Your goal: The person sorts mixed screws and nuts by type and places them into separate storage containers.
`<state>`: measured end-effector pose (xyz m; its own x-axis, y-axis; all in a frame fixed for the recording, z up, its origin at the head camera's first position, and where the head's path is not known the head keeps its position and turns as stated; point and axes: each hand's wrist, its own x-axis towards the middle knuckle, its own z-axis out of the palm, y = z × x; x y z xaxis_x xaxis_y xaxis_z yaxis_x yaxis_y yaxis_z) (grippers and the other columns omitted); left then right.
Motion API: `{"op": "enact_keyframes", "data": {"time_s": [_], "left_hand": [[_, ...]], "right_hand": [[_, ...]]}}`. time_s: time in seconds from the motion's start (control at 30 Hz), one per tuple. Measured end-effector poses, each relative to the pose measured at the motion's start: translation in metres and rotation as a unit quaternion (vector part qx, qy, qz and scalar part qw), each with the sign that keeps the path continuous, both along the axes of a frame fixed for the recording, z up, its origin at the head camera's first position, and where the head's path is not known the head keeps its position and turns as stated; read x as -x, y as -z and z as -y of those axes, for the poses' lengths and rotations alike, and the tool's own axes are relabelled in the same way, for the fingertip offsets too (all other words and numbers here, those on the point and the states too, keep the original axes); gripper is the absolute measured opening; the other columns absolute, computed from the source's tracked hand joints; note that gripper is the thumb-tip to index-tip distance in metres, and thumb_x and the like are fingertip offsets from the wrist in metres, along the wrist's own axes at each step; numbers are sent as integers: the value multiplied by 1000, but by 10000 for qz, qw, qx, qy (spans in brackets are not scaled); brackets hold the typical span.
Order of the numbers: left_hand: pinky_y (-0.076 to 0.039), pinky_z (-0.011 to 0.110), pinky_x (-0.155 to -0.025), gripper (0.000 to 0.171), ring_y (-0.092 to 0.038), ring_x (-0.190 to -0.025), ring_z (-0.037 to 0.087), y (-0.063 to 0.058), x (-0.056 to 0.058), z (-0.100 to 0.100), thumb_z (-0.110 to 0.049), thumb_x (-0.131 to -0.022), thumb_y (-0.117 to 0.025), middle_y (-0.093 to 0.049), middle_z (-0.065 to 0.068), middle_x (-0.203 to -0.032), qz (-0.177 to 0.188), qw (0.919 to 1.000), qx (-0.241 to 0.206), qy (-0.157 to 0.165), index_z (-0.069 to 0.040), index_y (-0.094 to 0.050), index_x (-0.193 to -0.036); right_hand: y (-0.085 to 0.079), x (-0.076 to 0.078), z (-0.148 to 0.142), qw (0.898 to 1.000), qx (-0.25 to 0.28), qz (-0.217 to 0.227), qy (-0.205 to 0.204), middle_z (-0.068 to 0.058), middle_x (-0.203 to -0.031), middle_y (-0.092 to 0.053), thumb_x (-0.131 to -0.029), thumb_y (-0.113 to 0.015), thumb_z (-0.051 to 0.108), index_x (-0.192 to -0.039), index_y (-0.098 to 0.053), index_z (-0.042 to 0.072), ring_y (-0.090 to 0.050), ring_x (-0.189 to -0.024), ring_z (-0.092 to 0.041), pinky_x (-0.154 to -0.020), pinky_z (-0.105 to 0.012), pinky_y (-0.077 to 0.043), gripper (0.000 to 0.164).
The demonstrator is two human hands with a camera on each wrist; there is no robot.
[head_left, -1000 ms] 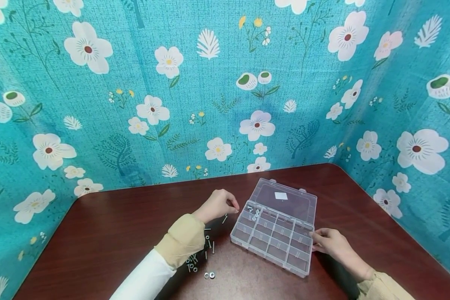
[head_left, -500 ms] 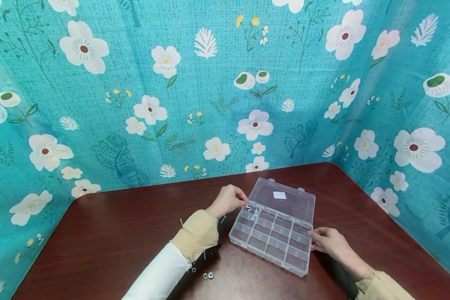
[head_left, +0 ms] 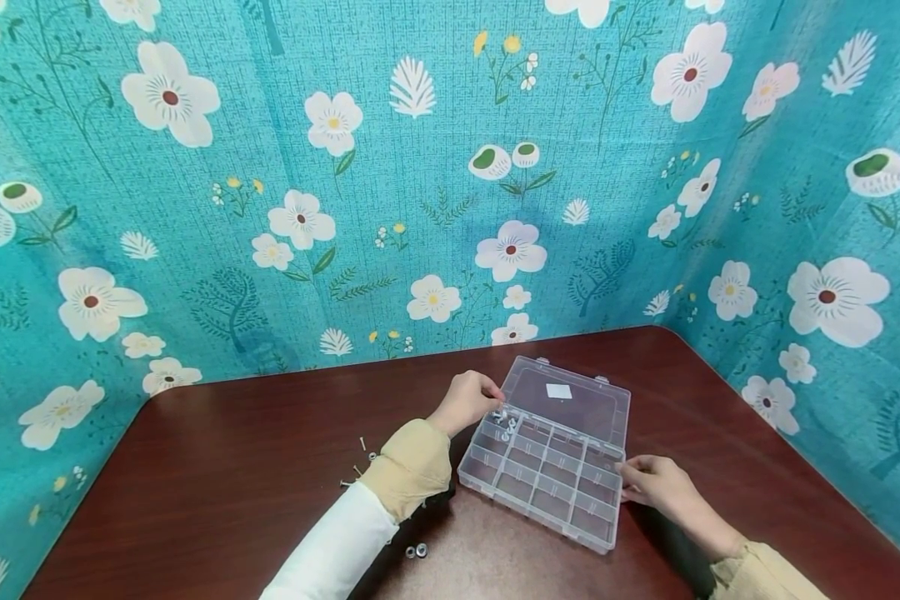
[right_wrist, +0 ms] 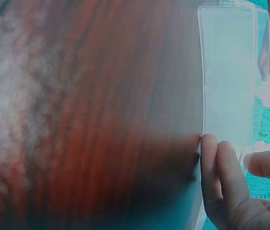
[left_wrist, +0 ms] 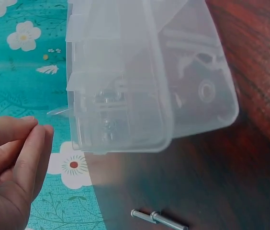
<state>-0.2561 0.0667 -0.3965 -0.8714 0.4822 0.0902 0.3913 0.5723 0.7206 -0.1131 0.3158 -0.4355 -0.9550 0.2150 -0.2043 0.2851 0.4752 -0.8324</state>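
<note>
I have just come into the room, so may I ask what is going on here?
A person's right hand holds the right edge of a clear plastic box with compartments; its transparent lid is folded open. The left hand has its fingertips drawn together near the far left corner; whether they hold a piece, I cannot tell. Small silvery metal pieces lie in the far left compartment, while thin silvery screws and two silvery ring-shaped pieces lie on the dark red-brown table.

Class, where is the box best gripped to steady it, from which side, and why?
Probably pinch the box by its right short wall, coming from the right. That wall is straight, and the open lid lies back beyond the far long edge, out of the way. The right hand holds it there, opposite the left hand.
</note>
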Motion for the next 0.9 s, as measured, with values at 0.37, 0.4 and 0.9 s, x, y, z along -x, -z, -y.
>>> {"op": "enact_keyframes", "data": {"time_s": [0.37,0.4,0.9], "left_hand": [[-47,22,-64,8,-57,-72,10,-4,7,10,-5,-82,-64,-65,2,-83,235,9978,60,619,-5,-68,-88],[-47,21,-65,8,-57,-73,10,-5,7,11,-6,-82,-65,-66,1,-83,217,9975,115,665,-6,-68,-89],[-45,20,-62,12,-54,-72,9,-19,3,29,-6,-83,-63,-65,-2,-86,-254,9837,1167,1345,-6,-69,-93]], "right_hand": [[-2,0,-1,9999,-50,91,12,-10,-76,-61,-89,-53,11,-99,-51,-22,-61,-64,-13,-60,-28,-52,35],[-3,0,-1,9999,-49,91,-4,-10,-76,-61,-89,-53,11,-99,-51,-22,-61,-64,-13,-60,-28,-52,34],[-4,-1,-1,9998,-46,135,-100,-12,-83,-62,-88,-53,15,-101,-53,-20,-61,-68,-12,-62,-28,-52,38]]}}
